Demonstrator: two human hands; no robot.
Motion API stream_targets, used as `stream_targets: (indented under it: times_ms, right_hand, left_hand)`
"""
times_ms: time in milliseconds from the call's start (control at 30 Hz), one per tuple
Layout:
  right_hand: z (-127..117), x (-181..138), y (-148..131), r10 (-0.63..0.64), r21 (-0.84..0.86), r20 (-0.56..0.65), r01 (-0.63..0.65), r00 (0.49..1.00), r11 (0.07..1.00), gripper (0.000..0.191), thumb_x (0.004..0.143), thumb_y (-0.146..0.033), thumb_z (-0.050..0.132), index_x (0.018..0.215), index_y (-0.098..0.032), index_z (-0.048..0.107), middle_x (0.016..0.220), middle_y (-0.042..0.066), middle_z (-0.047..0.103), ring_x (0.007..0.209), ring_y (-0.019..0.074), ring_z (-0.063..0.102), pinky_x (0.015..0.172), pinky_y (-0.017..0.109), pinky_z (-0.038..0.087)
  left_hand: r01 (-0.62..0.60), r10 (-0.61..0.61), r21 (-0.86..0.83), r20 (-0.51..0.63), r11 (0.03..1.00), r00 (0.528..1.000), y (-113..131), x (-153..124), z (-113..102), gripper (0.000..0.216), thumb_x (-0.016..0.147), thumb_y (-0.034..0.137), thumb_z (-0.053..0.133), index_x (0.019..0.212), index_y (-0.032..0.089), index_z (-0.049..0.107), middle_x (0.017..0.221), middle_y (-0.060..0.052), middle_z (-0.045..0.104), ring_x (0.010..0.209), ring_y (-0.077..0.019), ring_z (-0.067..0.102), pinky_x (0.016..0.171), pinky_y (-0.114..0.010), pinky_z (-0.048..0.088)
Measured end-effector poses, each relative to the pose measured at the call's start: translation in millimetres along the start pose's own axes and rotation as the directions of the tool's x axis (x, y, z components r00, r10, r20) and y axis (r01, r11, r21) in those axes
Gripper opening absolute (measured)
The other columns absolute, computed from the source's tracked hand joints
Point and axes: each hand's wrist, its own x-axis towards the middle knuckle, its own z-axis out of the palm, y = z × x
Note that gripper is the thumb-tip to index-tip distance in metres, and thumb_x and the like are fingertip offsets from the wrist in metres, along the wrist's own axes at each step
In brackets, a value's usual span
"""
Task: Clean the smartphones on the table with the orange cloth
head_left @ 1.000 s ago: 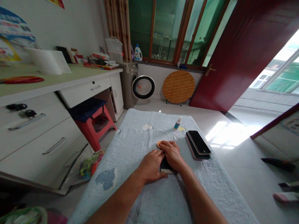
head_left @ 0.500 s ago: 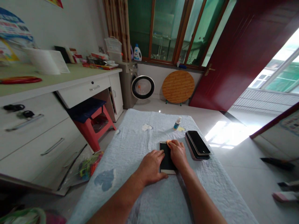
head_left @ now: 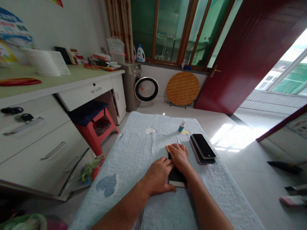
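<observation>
A phone with a dark screen and a pale frame lies flat on the cloth-covered table. My left hand grips its left side, thumb by the lower edge. Across the phone's upper end lies my right hand, fingers pressed down on a small orange cloth; most of that cloth is hidden beneath them. The two hands touch or nearly touch, and they cover much of the screen. To the right rest two stacked phones. Behind them stands a small spray bottle with a blue label.
A white desk runs along the left, with a red stool under it. Beyond the table are a washing machine with its round door open and a round wooden tabletop. A red door stands at the right.
The phone has shifted slightly toward me and right, with my left hand on it. My right hand has flattened over the phone's top, and the orange cloth has moved left to its top-left corner.
</observation>
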Motion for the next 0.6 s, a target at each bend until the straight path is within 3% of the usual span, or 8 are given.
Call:
stream_targets:
  times_ms: [267, 600]
  right_hand:
    - [-6, 2, 1, 0.116, -0.132, -0.027, -0.119, 0.993, 0.984, 0.024, 0.093, -0.024, 0.043, 0.099, -0.025, 0.066, 0.103, 0.005, 0.062, 0.097, 0.0226, 0.046, 0.083, 0.035, 0.027]
    - [3, 4, 20, 0.222, -0.094, -0.045, -0.226, 0.974, 0.97, 0.031, 0.093, -0.017, 0.04, 0.112, -0.02, 0.065, 0.103, 0.01, 0.061, 0.091, 0.0206, 0.05, 0.08, 0.029, 0.032]
  left_hand:
    - [0.047, -0.047, 0.002, -0.059, 0.999, 0.997, 2, -1, 5, 0.069, 0.06, 0.053, 0.078, 0.116, 0.018, 0.059, 0.118, -0.008, 0.063, 0.106, -0.029, 0.054, 0.098, -0.042, 0.04]
    - [0.105, -0.096, 0.055, -0.155, 0.993, 0.983, -6, -1, 5, 0.066, 0.063, 0.051, 0.075, 0.117, 0.018, 0.06, 0.126, -0.011, 0.061, 0.114, -0.031, 0.054, 0.104, -0.046, 0.037]
